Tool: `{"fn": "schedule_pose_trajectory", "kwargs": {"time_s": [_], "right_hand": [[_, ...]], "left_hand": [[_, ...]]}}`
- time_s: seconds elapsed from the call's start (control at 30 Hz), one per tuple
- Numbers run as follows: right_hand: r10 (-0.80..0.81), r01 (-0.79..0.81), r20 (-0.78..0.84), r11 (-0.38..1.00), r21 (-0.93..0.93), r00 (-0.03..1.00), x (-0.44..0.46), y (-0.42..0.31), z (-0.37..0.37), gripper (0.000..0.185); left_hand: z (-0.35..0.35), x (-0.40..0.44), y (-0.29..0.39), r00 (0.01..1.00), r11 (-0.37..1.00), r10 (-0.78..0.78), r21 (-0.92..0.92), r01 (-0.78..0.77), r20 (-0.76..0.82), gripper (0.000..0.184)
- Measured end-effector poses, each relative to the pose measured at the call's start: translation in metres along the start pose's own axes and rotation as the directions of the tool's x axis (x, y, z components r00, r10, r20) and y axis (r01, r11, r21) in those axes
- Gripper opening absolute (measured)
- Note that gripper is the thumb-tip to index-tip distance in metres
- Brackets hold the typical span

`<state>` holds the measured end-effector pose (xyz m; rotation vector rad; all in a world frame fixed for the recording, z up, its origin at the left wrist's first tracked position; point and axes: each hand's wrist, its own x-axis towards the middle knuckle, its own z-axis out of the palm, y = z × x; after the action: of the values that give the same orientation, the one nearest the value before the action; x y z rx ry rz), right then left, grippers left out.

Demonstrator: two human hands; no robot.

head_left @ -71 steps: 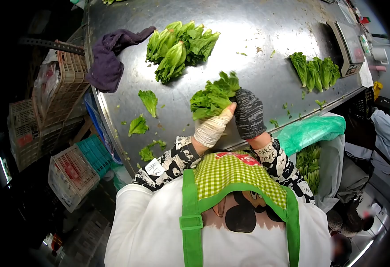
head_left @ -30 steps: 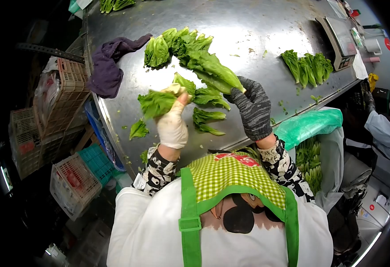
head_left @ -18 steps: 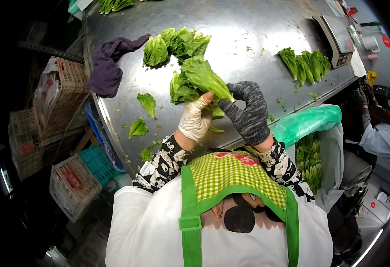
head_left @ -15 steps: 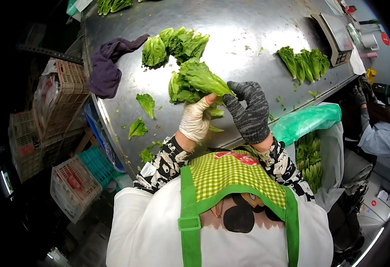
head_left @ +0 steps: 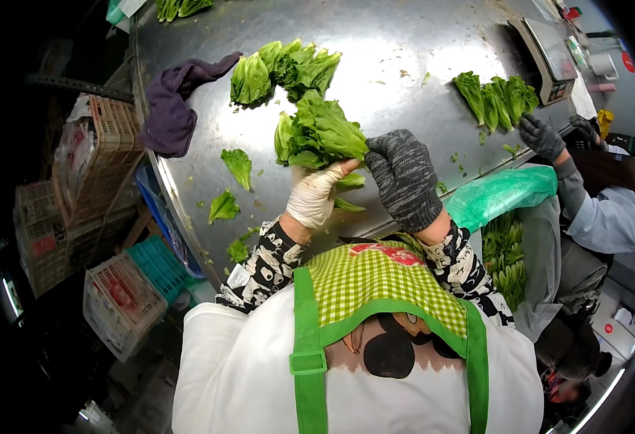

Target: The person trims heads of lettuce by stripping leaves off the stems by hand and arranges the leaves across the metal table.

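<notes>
My left hand (head_left: pixel 314 195), in a pale glove with a bare thumb, is wrapped around the base of a leafy lettuce bunch (head_left: pixel 323 134). Fingers of my right hand (head_left: pixel 404 177), in a dark grey knit glove, pinch at the stem end of the same bunch. Behind it on the metal table (head_left: pixel 397 43) lies a pile of lettuce (head_left: pixel 285 71). Beneath the held bunch, loose leaves (head_left: pixel 348 205) rest near my left hand. More loose leaves (head_left: pixel 237 168) are scattered to the left.
A purple cloth (head_left: pixel 169 116) lies at the table's left edge. At right are a lettuce row (head_left: pixel 494 101), a scale (head_left: pixel 549 61) and a co-worker's gloved hand (head_left: pixel 542 137). Green plastic (head_left: pixel 502 195) drapes beside a bag of greens (head_left: pixel 503 260). Crates (head_left: pixel 125 289) stand at left.
Both hands have come together at one bunch; my left hand has moved right from the loose leaves. The co-worker's hand has reached toward the lettuce row.
</notes>
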<state>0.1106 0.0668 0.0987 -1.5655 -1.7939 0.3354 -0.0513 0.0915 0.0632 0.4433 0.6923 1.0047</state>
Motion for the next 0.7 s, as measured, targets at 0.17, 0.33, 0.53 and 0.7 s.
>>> {"fn": "schedule_pose_trajectory", "kwargs": {"time_s": [0.17, 0.33, 0.53, 0.7], "right_hand": [[0.211, -0.184, -0.092, 0.952, 0.246, 0.973, -0.006, -0.001, 0.01, 0.014], [0.444, -0.316, -0.092, 0.754, 0.576, 0.891, -0.009, 0.001, 0.004, 0.015], [0.579, -0.496, 0.0, 0.698, 0.516, 0.815, -0.013, 0.028, 0.007, 0.02], [0.503, -0.554, 0.299, 0.494, 0.67, 0.811, -0.016, 0.0, 0.005, 0.043]], "left_hand": [[-0.004, 0.008, -0.003, 0.993, 0.966, -0.115, -0.233, 0.115, 0.013, 0.041], [-0.003, 0.011, -0.01, 0.984, 0.858, -0.171, -0.498, 0.123, -0.052, 0.037], [-0.02, 0.008, 0.003, 0.992, 0.847, -0.121, -0.516, 0.126, 0.042, 0.047], [-0.03, 0.008, 0.002, 0.991, 0.891, -0.121, -0.434, 0.135, 0.061, 0.05]]}}
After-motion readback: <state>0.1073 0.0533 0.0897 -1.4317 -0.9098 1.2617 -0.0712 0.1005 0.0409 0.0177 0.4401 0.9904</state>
